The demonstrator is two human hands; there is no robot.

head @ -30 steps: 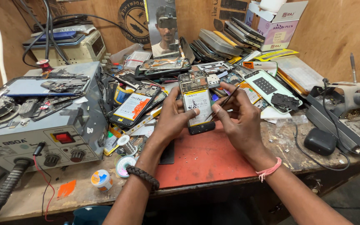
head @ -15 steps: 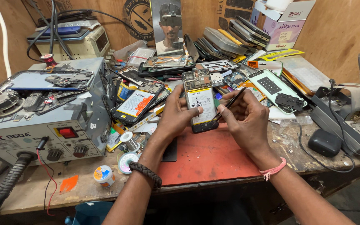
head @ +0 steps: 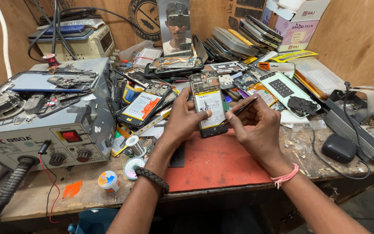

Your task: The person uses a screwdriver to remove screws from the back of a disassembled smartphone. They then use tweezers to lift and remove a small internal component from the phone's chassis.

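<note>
My left hand [head: 182, 119] holds an opened phone [head: 207, 104] upright over the red mat [head: 217, 162], its back cover off so the white battery and circuit board show. My thumb lies across the battery. My right hand [head: 256, 125] grips a thin dark tool [head: 245, 106] like a pen, its tip near the phone's right edge. A braided dark band circles my left wrist and a pink band my right.
A grey rework station [head: 44, 117] with knobs stands at the left. Several dismantled phones [head: 143, 104], frames and parts crowd the back of the wooden bench. A solder spool [head: 133, 143], small round tin [head: 109, 181], black mouse-like block [head: 338, 148] and cardboard boxes [head: 297, 21] surround the mat.
Both hands stay on the phone; the right hand's tool has shifted slightly along the phone's right edge. The camera view moved a little lower and closer.
</note>
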